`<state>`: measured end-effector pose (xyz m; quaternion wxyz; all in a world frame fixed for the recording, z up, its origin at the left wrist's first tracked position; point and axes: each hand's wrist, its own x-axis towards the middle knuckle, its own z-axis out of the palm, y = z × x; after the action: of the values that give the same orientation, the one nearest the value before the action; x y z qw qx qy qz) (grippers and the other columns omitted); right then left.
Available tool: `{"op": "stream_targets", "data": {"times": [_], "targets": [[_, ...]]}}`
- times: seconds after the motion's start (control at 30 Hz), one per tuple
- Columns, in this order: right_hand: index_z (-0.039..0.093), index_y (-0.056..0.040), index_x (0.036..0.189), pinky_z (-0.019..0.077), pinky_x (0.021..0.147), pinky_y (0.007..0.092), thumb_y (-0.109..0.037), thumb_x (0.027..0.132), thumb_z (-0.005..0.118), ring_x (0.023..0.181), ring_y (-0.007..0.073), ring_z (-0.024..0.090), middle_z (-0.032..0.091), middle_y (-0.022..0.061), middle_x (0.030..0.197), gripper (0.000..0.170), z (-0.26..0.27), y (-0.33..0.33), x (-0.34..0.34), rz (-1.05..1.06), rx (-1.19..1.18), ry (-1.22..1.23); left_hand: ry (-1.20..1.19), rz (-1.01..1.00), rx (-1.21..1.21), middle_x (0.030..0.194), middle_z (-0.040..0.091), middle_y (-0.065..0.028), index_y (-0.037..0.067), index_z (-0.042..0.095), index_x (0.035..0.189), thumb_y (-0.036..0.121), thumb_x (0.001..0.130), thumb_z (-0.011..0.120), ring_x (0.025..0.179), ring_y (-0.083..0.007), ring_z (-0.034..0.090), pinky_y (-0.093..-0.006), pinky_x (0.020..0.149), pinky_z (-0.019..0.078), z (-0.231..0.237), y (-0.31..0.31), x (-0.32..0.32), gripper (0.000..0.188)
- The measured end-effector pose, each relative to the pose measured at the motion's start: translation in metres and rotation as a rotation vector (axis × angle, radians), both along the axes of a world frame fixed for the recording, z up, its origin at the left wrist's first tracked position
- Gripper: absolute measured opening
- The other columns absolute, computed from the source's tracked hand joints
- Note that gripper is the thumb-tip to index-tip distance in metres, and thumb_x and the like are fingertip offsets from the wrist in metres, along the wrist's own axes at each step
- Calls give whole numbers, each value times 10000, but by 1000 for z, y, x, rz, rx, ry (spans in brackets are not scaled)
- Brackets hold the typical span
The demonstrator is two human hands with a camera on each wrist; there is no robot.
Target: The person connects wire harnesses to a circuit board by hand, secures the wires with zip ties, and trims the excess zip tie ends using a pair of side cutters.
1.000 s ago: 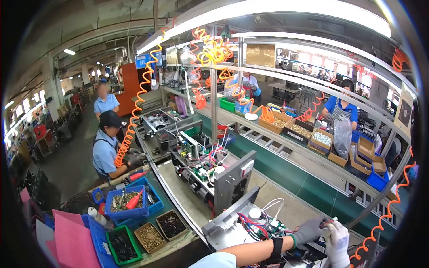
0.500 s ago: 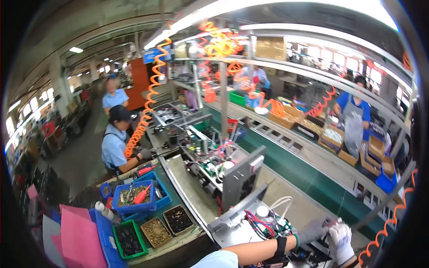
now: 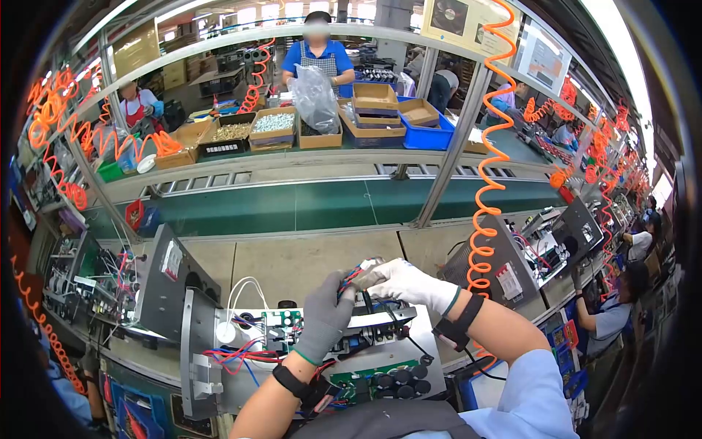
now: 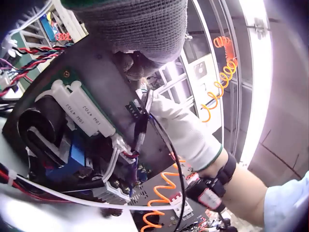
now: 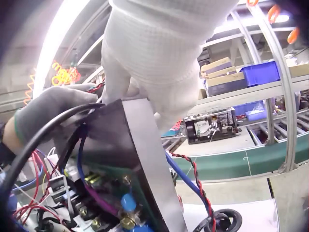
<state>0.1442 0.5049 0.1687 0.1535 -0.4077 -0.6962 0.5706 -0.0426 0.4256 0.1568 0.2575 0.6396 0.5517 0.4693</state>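
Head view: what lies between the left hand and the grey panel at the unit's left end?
The head view shows a green circuit board, a white round part, and red and blue wires.

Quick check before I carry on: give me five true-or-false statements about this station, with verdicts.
1. The left hand wears a grey glove. True.
2. The right hand wears a black glove. False: its glove is white.
3. The hands are spread wide apart. False: they are close together over the open unit.
4. An orange coiled hose hangs on the right hand's side. True.
5. The clear plastic bag is beside the left hand. False: it is across the green belt, among cardboard boxes.
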Motion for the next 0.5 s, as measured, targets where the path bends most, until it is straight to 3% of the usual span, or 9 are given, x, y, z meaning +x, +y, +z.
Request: {"op": "stream_targets", "data": {"times": [0.07, 0.2, 0.27, 0.4, 0.47, 0.5], "targets": [[689, 10, 926, 470, 687, 300, -208, 832, 693, 727, 120, 595, 669, 61, 773, 237, 5, 2, -4, 45, 119, -191, -42, 8, -7, 772, 625, -175, 13, 607, 1065, 137, 873, 578, 684, -265, 618, -352, 642, 470, -5, 2, -1, 231], [686, 28, 868, 467, 660, 324, -199, 809, 700, 693, 133, 590, 657, 74, 730, 235, 23, 1, -12, 19, 74, -206, 3, 3, -30, 750, 623, -175, 21, 615, 1069, 133, 871, 577, 663, -275, 616, -358, 627, 470, -4, 2, -1, 231], [685, 40, 849, 466, 641, 326, -182, 782, 711, 665, 136, 586, 658, 79, 717, 234, 29, 3, -16, 64, 151, -428, 67, 17, -41, 728, 621, -169, 33, 618, 1080, 134, 874, 572, 645, -285, 617, -369, 613, 470, -4, 2, 0, 234], [682, 52, 845, 467, 635, 318, -199, 763, 725, 650, 142, 582, 651, 92, 701, 268, 25, 4, -11, 92, 82, -323, 72, 19, -22, 725, 620, -176, 39, 618, 1083, 145, 877, 571, 637, -299, 614, -380, 604, 467, -8, 2, 0, 236], [679, 59, 831, 466, 626, 311, -234, 746, 736, 635, 143, 578, 645, 97, 686, 310, 18, 2, -8, 53, 31, -72, 36, 6, -16, 718, 612, -187, 35, 615, 1081, 159, 879, 571, 639, -317, 614, -385, 604, 468, -9, 2, 0, 241], [679, 59, 831, 466, 626, 311, -234, 746, 736, 635, 143, 578, 645, 97, 686, 310, 16, 3, -7, 54, 29, -69, 38, 7, -19, 718, 612, -187, 35, 615, 1081, 159, 879, 571, 639, -317, 614, -385, 604, 468, -10, 2, 1, 241]]}}
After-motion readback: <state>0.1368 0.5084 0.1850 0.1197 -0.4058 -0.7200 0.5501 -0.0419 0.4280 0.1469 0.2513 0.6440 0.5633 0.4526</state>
